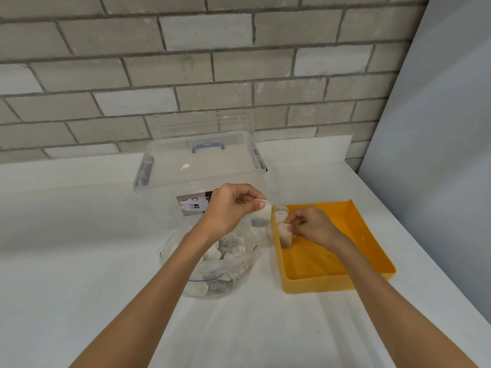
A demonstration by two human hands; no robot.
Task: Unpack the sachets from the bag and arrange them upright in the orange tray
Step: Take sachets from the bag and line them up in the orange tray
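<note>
A clear plastic bag (225, 264) with several white sachets lies on the white table, under my left forearm. My left hand (228, 205) pinches the top edge of one white sachet (261, 215), which hangs in the air between the bag and the orange tray (334, 266). A short row of sachets (280, 216) stands upright along the tray's left wall. My right hand (313, 227) is inside the tray, fingers closed on the nearest sachet (285, 235) of that row.
A large clear storage box (199, 171) with a lid and blue handle stands behind the bag, against the grey brick wall. A pale panel (438, 155) rises at the table's right edge. The white tabletop (79, 248) stretches left and forward.
</note>
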